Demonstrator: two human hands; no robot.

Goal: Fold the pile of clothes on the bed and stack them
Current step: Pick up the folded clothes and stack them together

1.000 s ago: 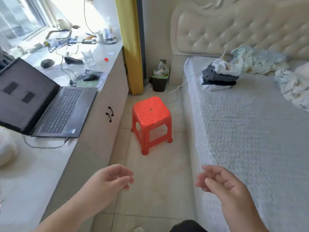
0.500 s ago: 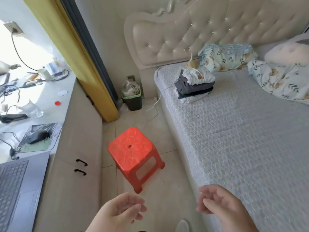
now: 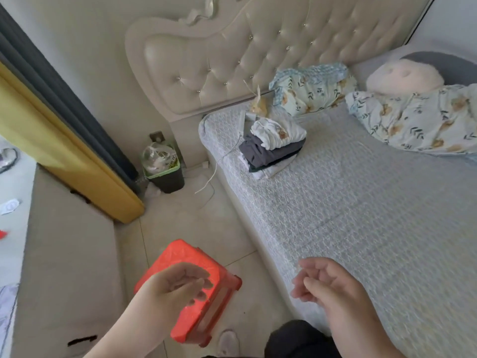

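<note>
A stack of folded clothes (image 3: 273,146) sits near the head of the bed (image 3: 361,228) on its left side, white garment on top, dark grey beneath, white at the bottom. My left hand (image 3: 178,288) hovers over the red stool, fingers loosely curled and empty. Beside the bed's near edge, my right hand (image 3: 327,285) is also empty with its fingers half curled. Both hands are far from the stack.
A red plastic stool (image 3: 188,257) stands on the tiled floor between the bed and a beige cabinet (image 3: 67,267). A bin (image 3: 165,174) with a bag sits by the headboard. Floral bedding (image 3: 413,117) and a round cushion (image 3: 402,76) lie at the bed's head.
The view has swung right, from the desk and laptop toward the bed. The stack now lies nearer the centre. Both hands stay empty and low in view.
</note>
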